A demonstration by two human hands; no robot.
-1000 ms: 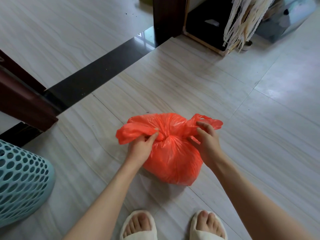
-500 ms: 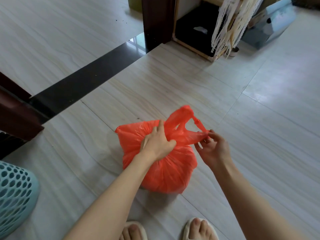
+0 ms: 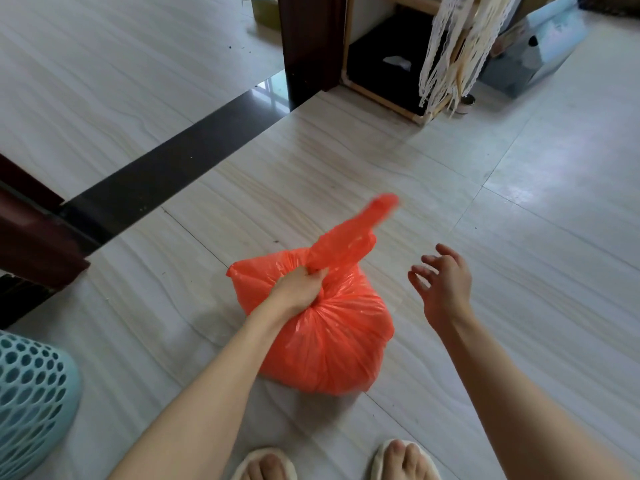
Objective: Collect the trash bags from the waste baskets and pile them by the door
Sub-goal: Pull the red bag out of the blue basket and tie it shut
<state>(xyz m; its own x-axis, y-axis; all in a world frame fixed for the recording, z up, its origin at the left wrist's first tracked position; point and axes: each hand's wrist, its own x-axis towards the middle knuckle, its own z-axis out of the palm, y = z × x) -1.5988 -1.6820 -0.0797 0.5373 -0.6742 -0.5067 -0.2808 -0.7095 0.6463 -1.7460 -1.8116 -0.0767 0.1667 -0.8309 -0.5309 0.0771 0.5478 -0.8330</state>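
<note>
your left hand (image 3: 304,287) is clamped on the neck of the orange bag (image 3: 332,337), and its loose tail (image 3: 349,240) sticks up-right toward your empty, spread right hand (image 3: 445,284), so that one's nearer

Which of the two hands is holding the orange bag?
The left hand: it grips the gathered neck of the orange bag. The right hand hangs open beside it, touching nothing.

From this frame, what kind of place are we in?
Most likely a home, at a doorway between two rooms. Cues: pale tiled floor with a dark threshold strip and dark wooden door frame, a blue perforated waste basket, and a person in slippers gripping an orange trash bag with the left hand.
</note>
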